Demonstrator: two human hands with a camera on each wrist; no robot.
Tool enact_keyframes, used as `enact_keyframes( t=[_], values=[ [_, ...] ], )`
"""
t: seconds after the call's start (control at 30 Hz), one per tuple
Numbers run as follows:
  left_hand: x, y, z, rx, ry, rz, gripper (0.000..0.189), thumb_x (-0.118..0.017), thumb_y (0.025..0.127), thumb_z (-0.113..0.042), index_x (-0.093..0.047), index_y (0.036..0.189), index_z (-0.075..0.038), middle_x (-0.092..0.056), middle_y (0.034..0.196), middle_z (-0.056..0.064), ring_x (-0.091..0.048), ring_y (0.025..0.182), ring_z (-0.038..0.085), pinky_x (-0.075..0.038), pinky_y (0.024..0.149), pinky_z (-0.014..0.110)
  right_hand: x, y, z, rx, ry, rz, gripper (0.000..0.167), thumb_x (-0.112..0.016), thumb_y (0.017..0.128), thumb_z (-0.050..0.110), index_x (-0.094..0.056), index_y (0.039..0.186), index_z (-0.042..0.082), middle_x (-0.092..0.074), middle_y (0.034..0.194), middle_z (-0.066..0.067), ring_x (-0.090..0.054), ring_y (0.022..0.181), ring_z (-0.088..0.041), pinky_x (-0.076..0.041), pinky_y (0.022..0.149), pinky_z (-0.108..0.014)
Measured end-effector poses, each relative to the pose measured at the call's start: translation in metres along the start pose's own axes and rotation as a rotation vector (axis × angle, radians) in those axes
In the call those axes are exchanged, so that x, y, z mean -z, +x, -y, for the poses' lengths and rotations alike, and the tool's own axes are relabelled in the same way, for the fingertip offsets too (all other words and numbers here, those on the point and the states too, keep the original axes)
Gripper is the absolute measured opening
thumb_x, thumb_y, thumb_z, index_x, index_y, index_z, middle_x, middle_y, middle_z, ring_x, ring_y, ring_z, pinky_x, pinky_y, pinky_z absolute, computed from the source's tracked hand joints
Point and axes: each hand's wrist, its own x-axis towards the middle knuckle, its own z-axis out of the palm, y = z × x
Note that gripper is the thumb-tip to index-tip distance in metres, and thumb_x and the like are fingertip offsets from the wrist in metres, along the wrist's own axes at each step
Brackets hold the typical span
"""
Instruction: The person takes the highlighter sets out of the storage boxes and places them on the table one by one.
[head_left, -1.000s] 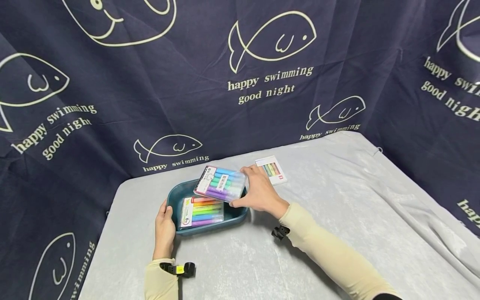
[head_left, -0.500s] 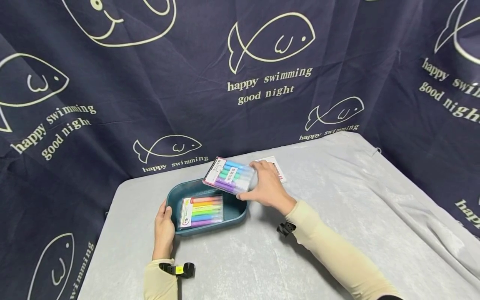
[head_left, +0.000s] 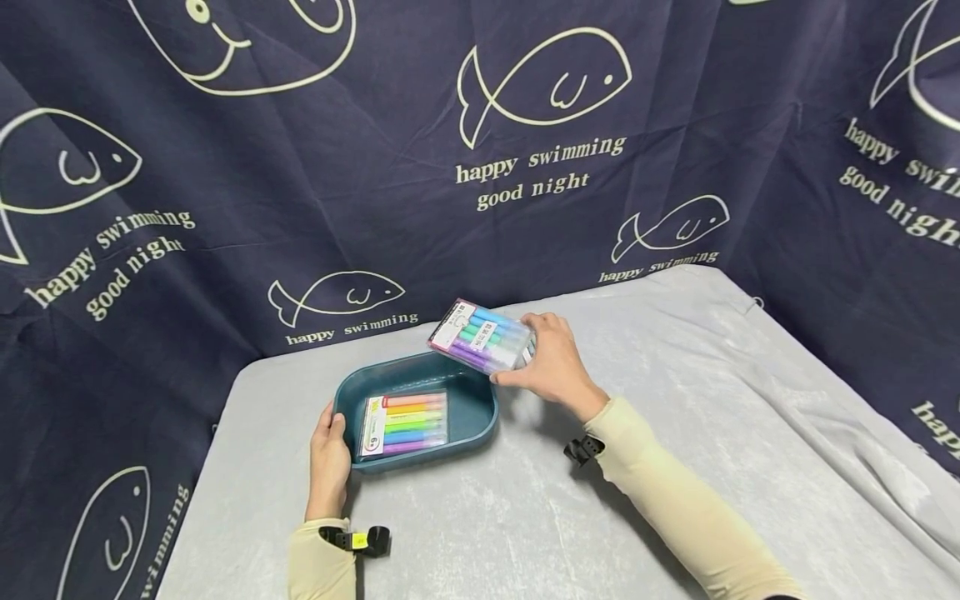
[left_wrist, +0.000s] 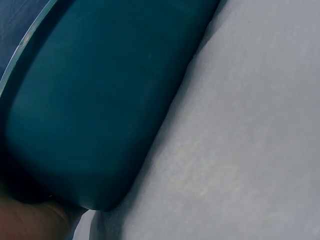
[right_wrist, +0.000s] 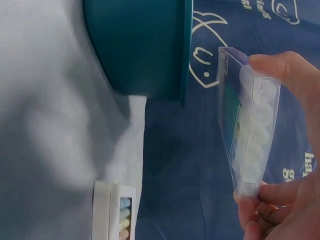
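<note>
My right hand (head_left: pixel 553 360) pinches a clear pack of blue, green and purple markers (head_left: pixel 480 337) between thumb and fingers. The pack is tilted, raised above the far right rim of a teal plastic bin (head_left: pixel 474 417). In the right wrist view the pack's clear end (right_wrist: pixel 257 130) shows, with the thumb on one edge and fingertips on the opposite one. At the bin's left end, my left hand (head_left: pixel 330 462) grips the wall, thumb at the rim. Inside the bin lies a second pack of rainbow markers (head_left: pixel 408 423), flat on the left side.
A white box with coloured sticks (right_wrist: pixel 114 212) lies on the grey cloth-covered table (head_left: pixel 480 533); in the head view the held pack and right hand hide nearly all of it. A dark blue curtain (head_left: pixel 375 208) with fish prints hangs behind the table.
My right hand has carried the held marker pack up, back and to the right, from over the bin to its far right rim. The left hand and bin have hardly moved.
</note>
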Motion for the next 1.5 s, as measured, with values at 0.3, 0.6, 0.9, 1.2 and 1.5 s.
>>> enact_keyframes(
  t=[0.3, 0.6, 0.9, 1.2, 1.5],
  values=[
    [-0.001, -0.001, 0.0, -0.001, 0.0, 0.004, 0.054, -0.022, 0.111, -0.026, -0.018, 0.161, -0.006, -0.021, 0.168, 0.017, -0.012, 0.159, 0.035, -0.009, 0.131, 0.054, 0.013, 0.005, -0.015, -0.033, -0.016, -0.064, 0.097, -0.093, 0.056, 0.044, -0.055, 0.132, -0.003, -0.056, 0.121, -0.02, -0.047, 0.115, -0.036, -0.042, 0.102, -0.049],
    [-0.001, -0.001, 0.0, 0.007, 0.004, 0.006, 0.055, -0.022, 0.112, -0.028, -0.017, 0.162, -0.006, -0.02, 0.168, 0.017, -0.011, 0.159, 0.035, -0.008, 0.131, 0.054, 0.019, 0.007, -0.023, -0.084, -0.03, -0.086, 0.096, -0.092, 0.058, 0.043, -0.054, 0.133, -0.004, -0.056, 0.118, -0.019, -0.045, 0.112, -0.034, -0.042, 0.098, -0.047],
    [0.0, 0.0, 0.001, 0.0, -0.002, 0.006, 0.054, -0.023, 0.111, -0.026, -0.018, 0.161, -0.006, -0.021, 0.168, 0.017, -0.012, 0.159, 0.034, -0.009, 0.131, 0.052, 0.023, 0.009, -0.032, -0.1, -0.051, -0.118, 0.096, -0.092, 0.058, 0.045, -0.055, 0.131, -0.004, -0.056, 0.118, -0.02, -0.046, 0.112, -0.036, -0.041, 0.099, -0.049],
    [0.001, 0.0, 0.001, -0.004, -0.008, 0.007, 0.054, -0.023, 0.112, -0.026, -0.018, 0.161, -0.005, -0.022, 0.168, 0.018, -0.012, 0.159, 0.034, -0.009, 0.131, 0.053, 0.026, 0.01, -0.041, -0.143, -0.053, -0.13, 0.098, -0.091, 0.059, 0.046, -0.054, 0.133, -0.005, -0.055, 0.121, -0.021, -0.045, 0.113, -0.036, -0.042, 0.099, -0.049],
    [0.001, -0.001, 0.001, -0.002, -0.004, 0.01, 0.054, -0.023, 0.111, -0.026, -0.017, 0.161, -0.005, -0.021, 0.168, 0.018, -0.011, 0.159, 0.035, -0.009, 0.131, 0.054, 0.031, 0.011, -0.048, -0.181, -0.059, -0.143, 0.099, -0.091, 0.061, 0.047, -0.051, 0.135, -0.006, -0.054, 0.122, -0.023, -0.044, 0.114, -0.038, -0.04, 0.1, -0.05]
  ],
)
